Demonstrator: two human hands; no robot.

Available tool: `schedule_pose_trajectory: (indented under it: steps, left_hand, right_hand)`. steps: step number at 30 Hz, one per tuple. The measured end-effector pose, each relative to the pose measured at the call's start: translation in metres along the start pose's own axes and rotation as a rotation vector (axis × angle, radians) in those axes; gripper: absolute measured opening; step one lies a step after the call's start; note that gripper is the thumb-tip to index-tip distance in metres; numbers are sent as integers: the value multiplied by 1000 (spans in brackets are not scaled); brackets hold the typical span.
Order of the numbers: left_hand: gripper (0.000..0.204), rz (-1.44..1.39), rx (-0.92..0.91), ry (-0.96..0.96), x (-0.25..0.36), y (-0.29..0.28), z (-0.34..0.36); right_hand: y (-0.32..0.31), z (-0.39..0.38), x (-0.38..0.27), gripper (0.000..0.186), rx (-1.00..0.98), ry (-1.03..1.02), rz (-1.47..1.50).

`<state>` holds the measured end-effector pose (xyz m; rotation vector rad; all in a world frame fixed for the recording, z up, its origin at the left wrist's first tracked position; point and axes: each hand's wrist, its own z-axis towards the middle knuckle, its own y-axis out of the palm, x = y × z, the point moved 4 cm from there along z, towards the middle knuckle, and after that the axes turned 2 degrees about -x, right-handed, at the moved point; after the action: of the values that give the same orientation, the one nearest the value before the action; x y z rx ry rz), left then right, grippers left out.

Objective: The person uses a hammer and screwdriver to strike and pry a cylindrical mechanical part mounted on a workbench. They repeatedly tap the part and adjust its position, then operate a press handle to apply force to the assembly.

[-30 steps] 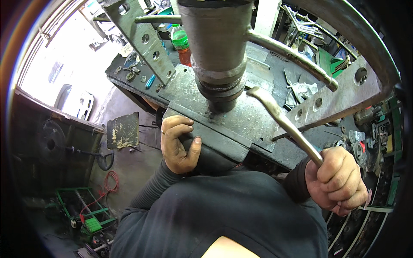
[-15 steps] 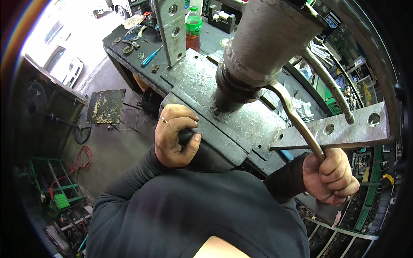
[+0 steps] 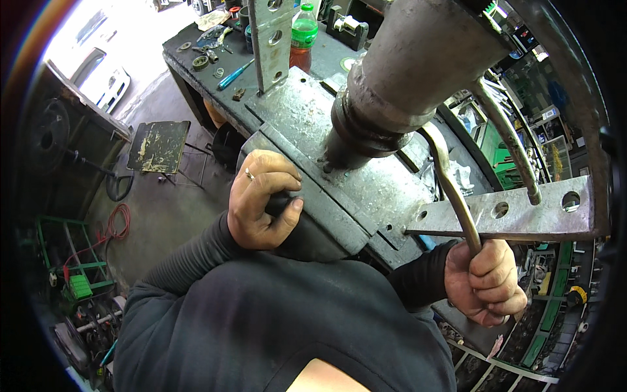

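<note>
A heavy grey metal press has a thick tapered column point(image 3: 405, 72) standing over its pitted metal base point(image 3: 297, 111). From the column's lower part a bent metal lever point(image 3: 455, 189) runs down toward me. My right hand point(image 3: 486, 282) is wrapped round the lever's lower end in a fist. My left hand point(image 3: 264, 199) rests at the base's near left edge, its fingers and thumb curled round a black rounded piece point(image 3: 279, 204), mostly hidden by the hand. A small pale thing point(image 3: 249, 174), perhaps a ring, shows on one finger.
Two flat steel bars with holes rise beside the base, one upright point(image 3: 269, 46), one leaning right point(image 3: 503, 209). On the dark workbench lie a blue screwdriver point(image 3: 235, 75), a bottle with red liquid point(image 3: 302, 42) and small metal parts. A scuffed small table point(image 3: 159, 147) stands left.
The whole view has turned slightly clockwise. Both hands keep their grips, with no clear motion of the lever against the press.
</note>
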<state>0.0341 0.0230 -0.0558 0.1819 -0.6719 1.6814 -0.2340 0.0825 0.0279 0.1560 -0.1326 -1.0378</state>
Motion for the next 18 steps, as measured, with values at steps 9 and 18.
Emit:
schedule_pose_trajectory:
  steps: [9, 18]
  left_hand:
    - [27, -24, 4, -11, 0, 0, 1]
    - [27, -34, 3, -11, 2, -2, -1]
  right_hand:
    - [-6, -2, -6, 22, 78, -56, -18]
    - [-7, -1, -10, 25, 68, -26, 10]
